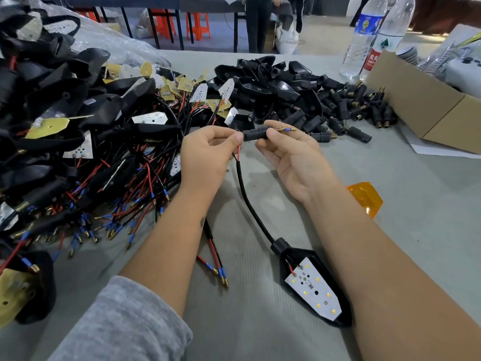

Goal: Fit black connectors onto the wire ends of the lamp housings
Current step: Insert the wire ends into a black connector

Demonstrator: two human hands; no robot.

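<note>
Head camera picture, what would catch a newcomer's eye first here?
First, the two hands at centre: the left hand pinches red and black wires while the right hand holds a black connector threaded onto them. Next, the lamp housing with its white LED board, lying near the front edge. To the left sprawls a tangled heap of wired housings.

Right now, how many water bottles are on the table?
2, both at the far right edge: the blue-label bottle stands left of the red-label bottle, beside the cardboard box. Others may be out of view.
</note>
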